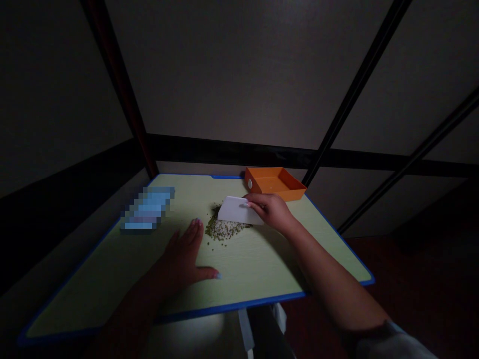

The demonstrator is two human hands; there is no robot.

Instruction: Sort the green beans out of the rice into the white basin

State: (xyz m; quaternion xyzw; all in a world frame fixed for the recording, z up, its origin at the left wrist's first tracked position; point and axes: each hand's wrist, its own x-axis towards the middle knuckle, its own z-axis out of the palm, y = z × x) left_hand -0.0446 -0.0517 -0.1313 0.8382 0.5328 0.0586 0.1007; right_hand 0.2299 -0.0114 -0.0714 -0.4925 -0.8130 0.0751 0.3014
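My right hand grips a flat white scraper with a rounded corner, held tilted over a spread of small greenish grains. The scraper's lower edge is at the grains and hides part of them. Some darker grains show by its left end. My left hand rests on the table just left of the grains, its thumb stretched out to the right and its fingers extended. Nothing is in it.
An orange open box with a white round spot stands at the table's back right corner. A blurred-out bluish rectangular object lies at the left. The pale green table has a blue rim; panelled walls rise behind it.
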